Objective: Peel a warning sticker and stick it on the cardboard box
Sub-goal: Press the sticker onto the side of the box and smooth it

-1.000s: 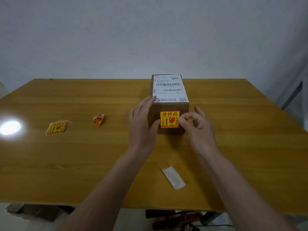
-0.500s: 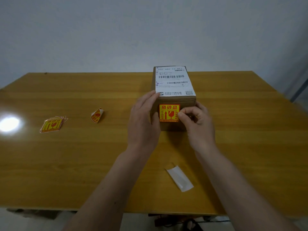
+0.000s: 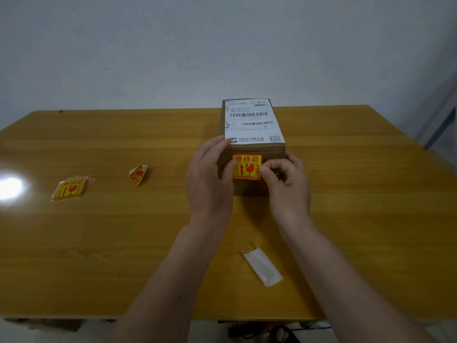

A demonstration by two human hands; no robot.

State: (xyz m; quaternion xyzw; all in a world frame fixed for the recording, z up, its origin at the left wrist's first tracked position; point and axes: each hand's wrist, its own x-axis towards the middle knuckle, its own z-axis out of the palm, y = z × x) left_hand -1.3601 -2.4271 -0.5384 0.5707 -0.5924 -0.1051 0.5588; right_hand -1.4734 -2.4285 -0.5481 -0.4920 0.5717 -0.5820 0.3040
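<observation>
A brown cardboard box [image 3: 251, 187] with a white shipping label on top stands in the middle of the wooden table. A yellow and red warning sticker [image 3: 247, 167] lies flat on its near face. My left hand [image 3: 210, 177] rests against the box's left side, fingers on the top edge and thumb at the sticker's left edge. My right hand [image 3: 288, 184] has its fingers curled, with thumb and fingertips pressing the sticker's right edge. Part of the box's near face is hidden by both hands.
A small stack of warning stickers [image 3: 70, 189] lies at the left of the table [image 3: 99, 243], beside a bright light glare. A curled sticker [image 3: 139, 173] sits nearer the box. A white backing strip [image 3: 262, 268] lies near the front edge.
The view has shifted, so the box sits a little higher and to the right. My right fingers have curled tighter at the sticker's right edge; my left thumb has moved onto its left edge.
</observation>
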